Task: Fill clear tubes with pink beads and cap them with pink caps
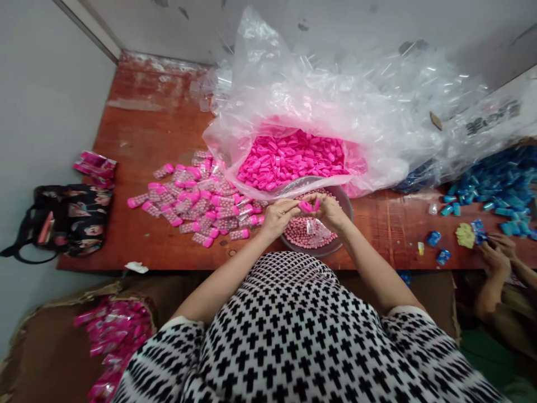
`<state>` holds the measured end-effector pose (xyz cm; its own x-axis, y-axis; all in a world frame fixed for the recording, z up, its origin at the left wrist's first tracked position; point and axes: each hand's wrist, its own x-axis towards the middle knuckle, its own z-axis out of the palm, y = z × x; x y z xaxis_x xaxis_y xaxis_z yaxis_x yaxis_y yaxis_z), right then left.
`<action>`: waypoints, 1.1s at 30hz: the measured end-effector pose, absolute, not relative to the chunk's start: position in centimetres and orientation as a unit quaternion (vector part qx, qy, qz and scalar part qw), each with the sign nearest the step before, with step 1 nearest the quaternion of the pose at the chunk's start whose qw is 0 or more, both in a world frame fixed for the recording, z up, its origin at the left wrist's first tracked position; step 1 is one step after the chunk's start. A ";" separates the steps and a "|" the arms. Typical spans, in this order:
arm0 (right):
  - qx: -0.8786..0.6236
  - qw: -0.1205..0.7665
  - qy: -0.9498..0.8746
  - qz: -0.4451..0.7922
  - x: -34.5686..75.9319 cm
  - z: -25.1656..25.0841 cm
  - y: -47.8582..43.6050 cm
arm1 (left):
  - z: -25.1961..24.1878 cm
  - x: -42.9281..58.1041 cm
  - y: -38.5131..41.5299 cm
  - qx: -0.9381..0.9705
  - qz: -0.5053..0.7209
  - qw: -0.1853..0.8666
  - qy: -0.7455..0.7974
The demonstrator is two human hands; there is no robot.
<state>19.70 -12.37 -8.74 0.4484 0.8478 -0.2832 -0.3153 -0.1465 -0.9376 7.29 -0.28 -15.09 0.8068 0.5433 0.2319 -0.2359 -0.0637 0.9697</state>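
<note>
At frame centre, the left hand [278,217] and right hand [330,212] grasp a pink cap [306,207] with the fingertips, above a bowl [346,206] containing pink beads [297,233].

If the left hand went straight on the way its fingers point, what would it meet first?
The left hand would probably meet the pink piece between the hands first, then the right hand; depth is unclear.

A black floral bag [90,221] lies leftmost, blue pieces [499,187] far right.
</note>
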 end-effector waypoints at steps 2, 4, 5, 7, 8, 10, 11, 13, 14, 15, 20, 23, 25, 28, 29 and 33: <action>-0.577 0.600 -0.199 0.517 19.4 -8.7 -12.3 | -15.3 7.3 -0.4 0.665 0.309 0.667 0.134; -0.564 0.591 -0.171 0.551 19.0 -8.7 -12.4 | -15.5 7.2 -0.6 0.663 0.311 0.667 0.137; -0.558 0.589 -0.157 0.563 18.7 -8.7 -12.4 | -15.6 7.2 -0.7 0.663 0.305 0.671 0.130; -0.550 0.587 -0.129 0.579 18.3 -8.9 -12.3 | -15.7 7.2 -1.1 0.654 0.296 0.686 0.120; -0.550 0.589 -0.118 0.581 18.0 -8.9 -12.1 | -15.6 7.2 -1.3 0.645 0.295 0.695 0.119; -0.555 0.601 -0.102 0.567 17.5 -9.2 -11.7 | -15.3 7.2 -1.6 0.628 0.299 0.707 0.127; -0.558 0.611 -0.099 0.553 17.2 -9.4 -11.4 | -15.2 7.2 -1.7 0.624 0.304 0.707 0.132; -0.563 0.637 -0.090 0.518 16.8 -9.8 -10.9 | -14.9 7.3 -1.7 0.632 0.316 0.694 0.136; -0.563 0.649 -0.083 0.505 16.6 -10.1 -10.7 | -14.9 7.4 -1.7 0.642 0.323 0.681 0.137; -0.561 0.657 -0.075 0.498 16.5 -10.4 -10.4 | -14.9 7.4 -1.7 0.654 0.329 0.667 0.138; -0.566 0.619 -0.072 0.540 16.7 -11.3 -9.9 | -15.7 7.4 -1.5 0.681 0.297 0.653 0.148; -0.579 0.569 -0.126 0.570 18.2 -10.5 -10.3 | -15.7 6.2 -0.5 0.665 0.298 0.667 0.156; -0.620 0.565 -0.174 0.516 19.9 -10.1 -11.3 | -15.3 4.6 1.3 0.654 0.333 0.651 0.194; -0.732 0.503 -0.254 0.384 22.3 -10.6 -13.6 | -15.5 1.5 5.5 0.635 0.411 0.588 0.286; -0.767 0.457 -0.281 0.353 22.8 -11.2 -14.5 | -15.9 0.5 6.9 0.628 0.429 0.575 0.301; -0.815 0.347 -0.325 0.331 22.4 -13.8 -16.6 | -17.3 -1.5 8.9 0.581 0.438 0.591 0.348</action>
<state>22.37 -16.63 -13.79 0.5692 0.7601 -0.3134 0.3001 -0.5470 -0.7815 -1.47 8.85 -17.33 0.3735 0.9223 0.0988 -0.1138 -0.0601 0.9917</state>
